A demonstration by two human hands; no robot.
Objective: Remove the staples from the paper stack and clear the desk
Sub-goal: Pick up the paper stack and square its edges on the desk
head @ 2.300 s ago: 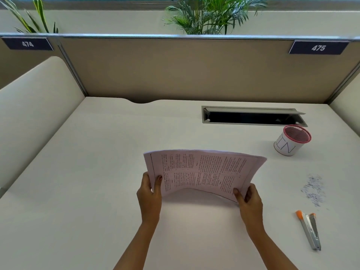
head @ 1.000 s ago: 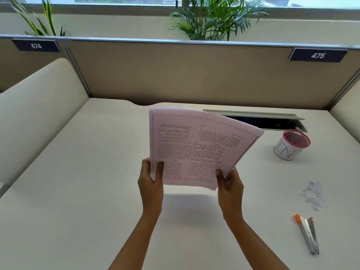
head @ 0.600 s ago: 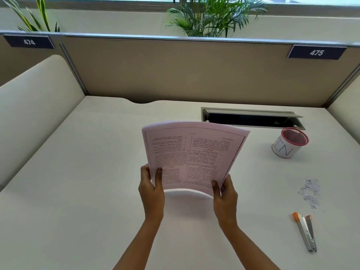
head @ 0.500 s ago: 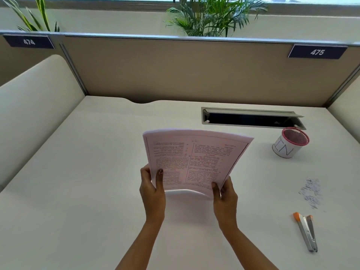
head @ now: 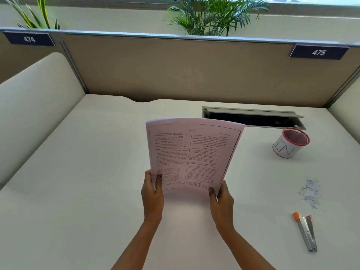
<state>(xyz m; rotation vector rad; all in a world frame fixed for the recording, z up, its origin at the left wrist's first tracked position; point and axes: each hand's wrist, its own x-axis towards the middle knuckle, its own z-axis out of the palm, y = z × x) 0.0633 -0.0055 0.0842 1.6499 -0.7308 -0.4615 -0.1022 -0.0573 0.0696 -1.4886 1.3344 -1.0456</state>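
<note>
I hold a pale pink printed paper stack point(head: 191, 152) upright above the middle of the white desk point(head: 78, 191), its text upside down to me. My left hand point(head: 152, 193) pinches the stack's lower left corner, thumb on the front. At the lower right corner my right hand point(head: 222, 199) grips it the same way. A small heap of pulled staples point(head: 311, 192) lies on the desk to the right. Below that heap rests a silver stapler point(head: 306, 231) with an orange tip.
A white cup point(head: 291, 142) with a red mesh rim, marked "IN", stands at the right. Behind it an open cable slot point(head: 251, 117) is cut into the desk. Beige partitions point(head: 175, 71) enclose the back and both sides, with plants beyond.
The stack went from a wide, low hold to standing tall on its short edge. My right hand shifted left along its bottom edge. In the last half second the sheets rose a little.
</note>
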